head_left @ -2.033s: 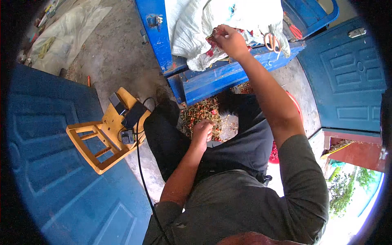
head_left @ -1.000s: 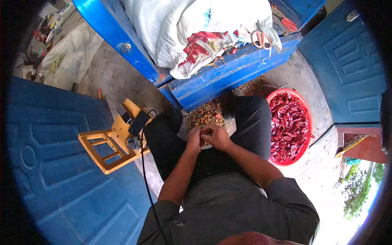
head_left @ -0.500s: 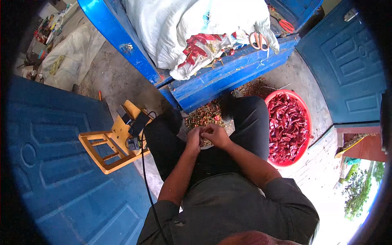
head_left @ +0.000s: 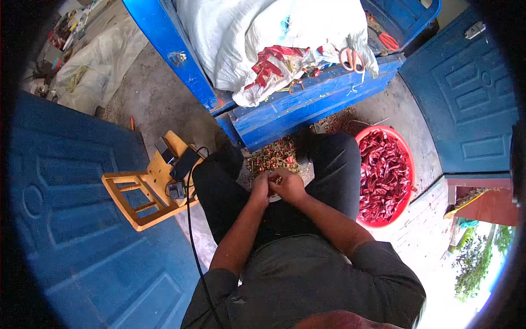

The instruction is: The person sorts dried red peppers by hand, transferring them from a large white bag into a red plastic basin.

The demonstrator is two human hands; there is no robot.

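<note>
My left hand [head_left: 261, 188] and my right hand [head_left: 290, 187] meet between my knees, fingers curled inward and touching. Whatever they pinch is too small and covered to make out. Beneath and just beyond them lies a heap of chili stems and bits [head_left: 274, 157] on the floor. To the right of my knee, a red basin [head_left: 410, 204] holds many dried red chilies [head_left: 384, 172]. In front, a white sack [head_left: 216, 57] lies with its mouth open, showing red chili pieces [head_left: 269, 66].
The sack rests in a blue metal cart bed [head_left: 312, 107]. Pink-handled scissors [head_left: 350, 60] and red-handled scissors [head_left: 389, 41] lie at its edge. A wooden chair [head_left: 143, 222] with small devices stands left; a black cable [head_left: 193, 241] runs beside me. Blue doors [head_left: 82, 219] flank both sides.
My hands stay together in nearly the same place, with the fingers shifted slightly and the right hand turned a little. The whole view has tilted slightly.
</note>
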